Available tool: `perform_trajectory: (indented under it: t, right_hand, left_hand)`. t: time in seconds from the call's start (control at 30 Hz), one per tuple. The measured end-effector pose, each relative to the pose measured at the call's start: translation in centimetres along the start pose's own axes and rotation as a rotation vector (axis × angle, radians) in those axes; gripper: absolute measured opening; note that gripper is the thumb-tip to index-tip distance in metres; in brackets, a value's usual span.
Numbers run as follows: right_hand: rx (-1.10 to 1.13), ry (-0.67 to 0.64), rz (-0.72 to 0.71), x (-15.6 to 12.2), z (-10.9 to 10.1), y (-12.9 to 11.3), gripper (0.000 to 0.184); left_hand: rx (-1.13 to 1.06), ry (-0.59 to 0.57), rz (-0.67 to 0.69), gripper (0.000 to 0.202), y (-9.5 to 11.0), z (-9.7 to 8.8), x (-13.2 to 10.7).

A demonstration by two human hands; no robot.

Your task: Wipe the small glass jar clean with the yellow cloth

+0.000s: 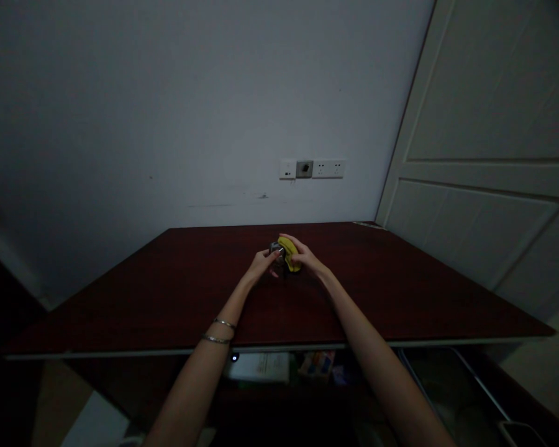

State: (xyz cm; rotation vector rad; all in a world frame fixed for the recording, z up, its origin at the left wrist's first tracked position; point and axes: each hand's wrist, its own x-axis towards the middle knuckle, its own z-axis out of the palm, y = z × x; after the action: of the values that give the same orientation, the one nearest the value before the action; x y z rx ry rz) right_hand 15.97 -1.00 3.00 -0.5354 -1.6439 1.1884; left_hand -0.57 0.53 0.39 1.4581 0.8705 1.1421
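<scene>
Over the middle of the dark red table, my left hand grips a small dark object with a shiny, metallic-looking surface; its exact kind is hard to make out in the dim light. My right hand is closed round a yellow cloth, which is pressed against the right side of the shiny object. The two hands are close together, thumbs toward each other. Fingers partly cover both things.
The table reaches back to a pale wall with a row of sockets. A white panelled door stands along the right side. Below the front edge, a shelf holds a white box and a colourful packet.
</scene>
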Motion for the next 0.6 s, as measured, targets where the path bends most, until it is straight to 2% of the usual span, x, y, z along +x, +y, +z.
perform_trajectory:
  t: [0.13,0.27,0.37,0.5,0.6]
  right_hand:
    - [-0.101,0.009,-0.025,0.14,0.52,0.44,0.077]
    - [-0.110,0.059,-0.056,0.39,0.92,0.68,0.078]
    - [-0.096,0.097,-0.041,0.40,0.85,0.42,0.078]
    - [-0.046,0.233,-0.001,0.42,0.53,0.18,0.072]
    - [0.010,0.305,0.025,0.58,0.51,0.51,0.065]
  left_hand:
    - [-0.006,0.008,-0.060,0.056,0.02,0.05,0.05]
    - [-0.017,0.005,-0.052,0.059,-0.05,-0.07,0.11]
    - [0.011,-0.045,-0.009,0.063,0.03,-0.32,-0.01]
    - [0.093,-0.139,0.063,0.067,0.29,-0.58,-0.27]
    - [0.170,-0.080,0.144,0.074,0.27,-0.46,-0.24]
